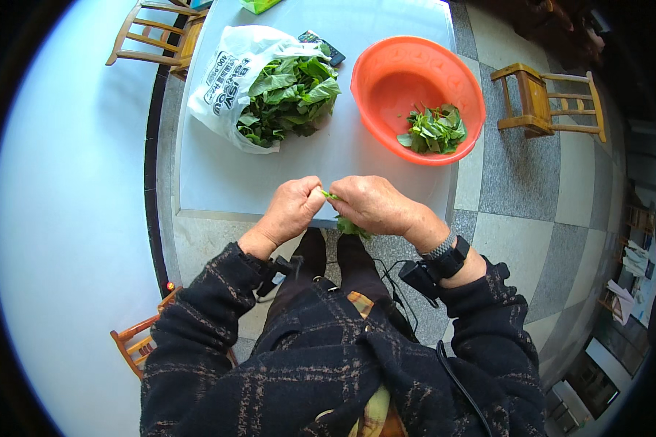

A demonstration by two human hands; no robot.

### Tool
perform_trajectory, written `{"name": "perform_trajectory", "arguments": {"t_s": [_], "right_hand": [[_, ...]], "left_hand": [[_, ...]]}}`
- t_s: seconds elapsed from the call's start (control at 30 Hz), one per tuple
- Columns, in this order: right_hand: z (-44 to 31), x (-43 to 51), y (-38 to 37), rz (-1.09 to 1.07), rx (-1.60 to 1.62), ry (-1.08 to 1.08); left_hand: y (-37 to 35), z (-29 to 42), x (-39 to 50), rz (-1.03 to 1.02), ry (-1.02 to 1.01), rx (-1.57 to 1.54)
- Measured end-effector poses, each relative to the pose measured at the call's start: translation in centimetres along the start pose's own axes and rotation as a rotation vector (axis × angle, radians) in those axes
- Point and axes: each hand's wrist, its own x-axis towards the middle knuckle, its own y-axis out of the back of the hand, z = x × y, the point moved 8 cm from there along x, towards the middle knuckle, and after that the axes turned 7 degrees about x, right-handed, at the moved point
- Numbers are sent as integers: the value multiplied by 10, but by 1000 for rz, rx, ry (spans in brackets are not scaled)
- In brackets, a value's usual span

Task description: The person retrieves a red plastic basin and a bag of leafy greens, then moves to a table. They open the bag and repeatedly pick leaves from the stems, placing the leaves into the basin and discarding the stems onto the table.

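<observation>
My left hand (298, 203) and my right hand (369, 201) meet over the near edge of the table, both closed on a green leafy stem (332, 195). Leaves of it (351, 226) hang below my right hand. Beyond my left hand, a white plastic bag (227, 82) with printing lies on its side, and a heap of leafy greens (292, 93) spills from its mouth. Beyond my right hand stands an orange plastic basin (399, 87). A smaller pile of picked leaves (436, 130) rests in the basin, on its near right side.
The grey table (224, 191) bears a black remote control (331, 52) behind the bag and a green packet (259, 4) at its far side. Wooden chairs stand at far left (153, 38), at right (541, 104) and at lower left (136, 333). Black cables (399, 295) hang near my legs.
</observation>
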Motion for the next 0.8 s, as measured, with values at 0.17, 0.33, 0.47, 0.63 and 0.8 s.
{"name": "perform_trajectory", "arguments": {"t_s": [0.17, 0.33, 0.47, 0.63, 0.8], "right_hand": [[3, -17, 18, 71, 142, 36], [5, -5, 24, 21, 89, 28], [-3, -11, 27, 35, 98, 33], [-28, -39, 46, -48, 417, 210], [13, -34, 145, 481, -15, -87]], "left_hand": [[-32, -7, -17, -267, 406, -790], [-2, 30, 0, -98, -118, 70], [9, 24, 10, -20, -130, 360], [53, -43, 2, 329, 330, -426], [48, -64, -27, 292, 469, -1140]]}}
